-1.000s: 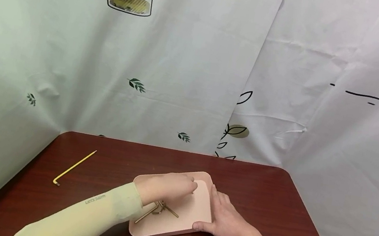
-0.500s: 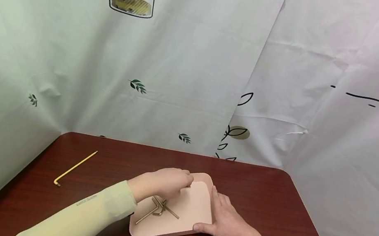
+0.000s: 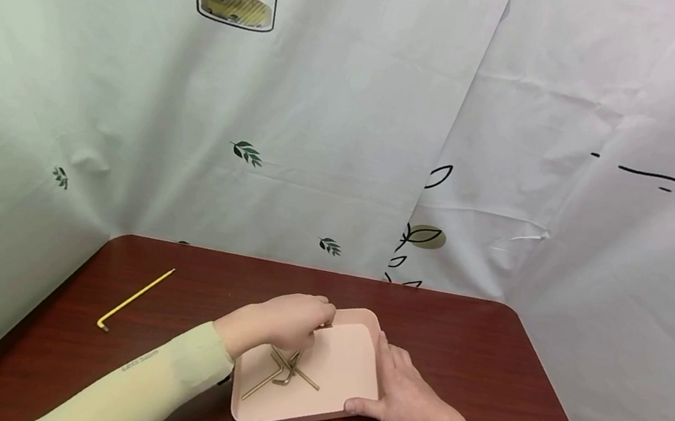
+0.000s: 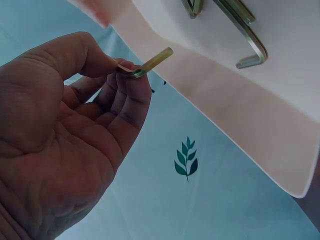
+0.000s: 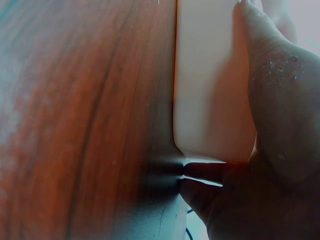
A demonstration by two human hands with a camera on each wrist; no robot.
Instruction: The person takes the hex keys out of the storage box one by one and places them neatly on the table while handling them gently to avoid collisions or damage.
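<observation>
A hex key (image 4: pixel 156 62) is pinched between the thumb and fingertips of my left hand (image 3: pixel 284 321), over the far left part of the pink tray (image 3: pixel 349 361). Most of its length is hidden by the fingers in the head view. Several brass-coloured hex keys (image 3: pixel 262 383) lie crossed in the tray's left half, close below that hand. My right hand (image 3: pixel 410 398) holds the tray by its right end, thumb at the near corner and fingers along the right side. In the right wrist view the tray wall (image 5: pixel 210 75) shows beside the thumb.
A yellow L-shaped hex key (image 3: pixel 135 299) lies on the dark red wooden table (image 3: pixel 485 369), left of the tray. White printed cloth (image 3: pixel 325 126) hangs behind the table and along both sides.
My left hand has moved left and slightly back from the middle of the tray, with the hex key between its fingers. More of the keys in the tray show now. The right hand stays put.
</observation>
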